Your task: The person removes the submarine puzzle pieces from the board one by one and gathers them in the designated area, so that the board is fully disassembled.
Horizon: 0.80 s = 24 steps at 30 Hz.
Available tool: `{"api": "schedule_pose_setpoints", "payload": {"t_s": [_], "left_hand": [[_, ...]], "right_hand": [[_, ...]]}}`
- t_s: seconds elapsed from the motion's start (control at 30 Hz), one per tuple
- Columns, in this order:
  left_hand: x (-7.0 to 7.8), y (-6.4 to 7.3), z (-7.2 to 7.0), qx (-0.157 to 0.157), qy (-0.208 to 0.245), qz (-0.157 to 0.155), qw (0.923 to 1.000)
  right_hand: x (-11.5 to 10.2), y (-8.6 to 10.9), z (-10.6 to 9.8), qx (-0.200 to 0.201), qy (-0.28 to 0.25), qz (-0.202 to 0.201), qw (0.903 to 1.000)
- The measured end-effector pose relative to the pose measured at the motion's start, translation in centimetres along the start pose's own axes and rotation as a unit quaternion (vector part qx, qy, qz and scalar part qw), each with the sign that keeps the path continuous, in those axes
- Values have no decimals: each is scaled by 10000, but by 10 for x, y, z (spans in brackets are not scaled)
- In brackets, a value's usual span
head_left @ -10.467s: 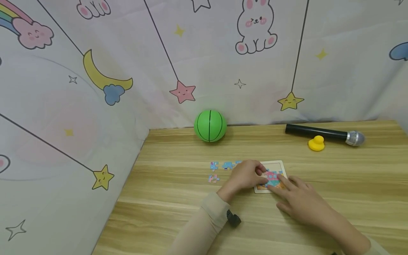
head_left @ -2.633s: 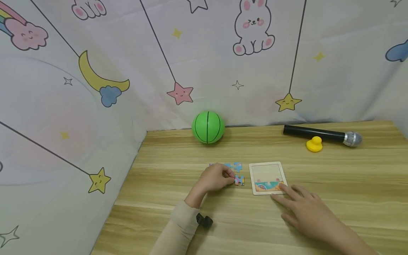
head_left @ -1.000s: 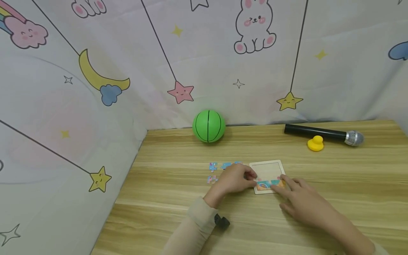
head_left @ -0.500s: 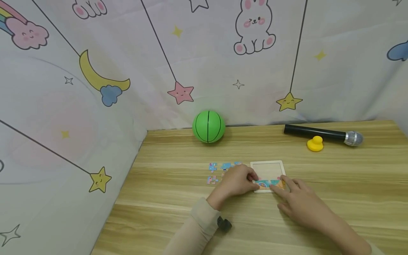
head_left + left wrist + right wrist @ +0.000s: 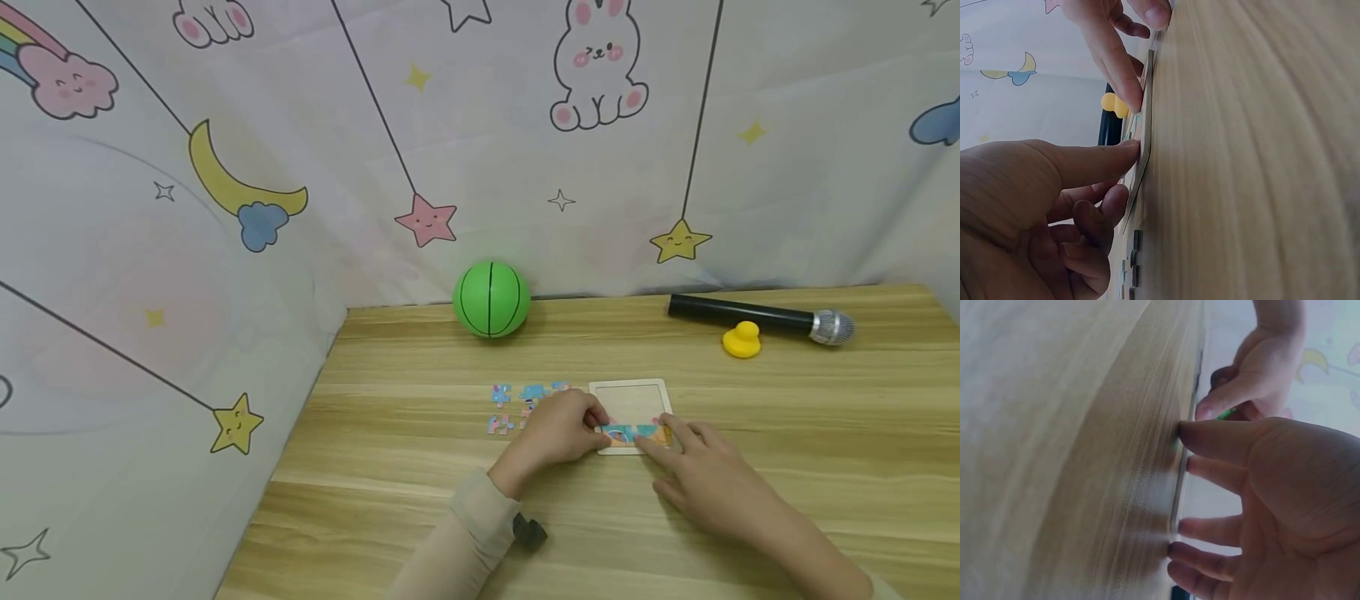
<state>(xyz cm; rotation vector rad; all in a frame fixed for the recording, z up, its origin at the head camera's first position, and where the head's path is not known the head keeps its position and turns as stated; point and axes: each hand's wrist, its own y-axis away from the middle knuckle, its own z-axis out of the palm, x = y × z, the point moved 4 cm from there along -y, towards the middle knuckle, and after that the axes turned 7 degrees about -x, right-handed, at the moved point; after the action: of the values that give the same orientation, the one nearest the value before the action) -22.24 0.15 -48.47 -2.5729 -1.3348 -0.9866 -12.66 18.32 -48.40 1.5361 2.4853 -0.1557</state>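
A square wooden puzzle tray [image 5: 628, 383] lies on the table, with a teal and orange strip of puzzle pieces [image 5: 647, 431] along its near side. At the left end of this strip, my left hand [image 5: 557, 427] pinches a puzzle piece [image 5: 618, 435] between thumb and forefinger; its left part is hidden. In the left wrist view, the thumb [image 5: 1100, 164] presses at the tray's edge and the other fingers curl below. My right hand [image 5: 708, 477] rests extended fingertips on the strip's right part and the tray's near rim. Its fingers [image 5: 1213, 531] are spread in the right wrist view.
Several loose puzzle pieces [image 5: 500, 424] lie left of the tray, some partly behind my left hand. A green ball [image 5: 491, 300] stands at the back, by the printed cloth. Back right are a black microphone [image 5: 742, 312] and a yellow rubber duck [image 5: 742, 342].
The pink middle pieces have left the tray. My left hand was at a loose piece left of the tray, then moved right to the near strip. My right hand has stayed by the tray.
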Motion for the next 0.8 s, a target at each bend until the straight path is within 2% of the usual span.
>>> {"api": "schedule_pose_setpoints", "payload": {"t_s": [0.17,0.33,0.5,0.57,0.8], "left_hand": [[1,3,-1,74,204,42,9998],[0,5,-3,207,393,221,9988],[-3,8,-5,207,791,148,9965],[-6,12,-8,230,901,100,9956],[-24,32,-24,459,911,234,9945]], "right_hand": [[0,0,0,6,-26,-2,10000],[0,0,-1,83,-19,-56,9999],[0,1,-1,114,-4,-73,9999],[0,2,-1,89,-10,-50,9999],[0,2,-1,52,-30,27,10000]]}}
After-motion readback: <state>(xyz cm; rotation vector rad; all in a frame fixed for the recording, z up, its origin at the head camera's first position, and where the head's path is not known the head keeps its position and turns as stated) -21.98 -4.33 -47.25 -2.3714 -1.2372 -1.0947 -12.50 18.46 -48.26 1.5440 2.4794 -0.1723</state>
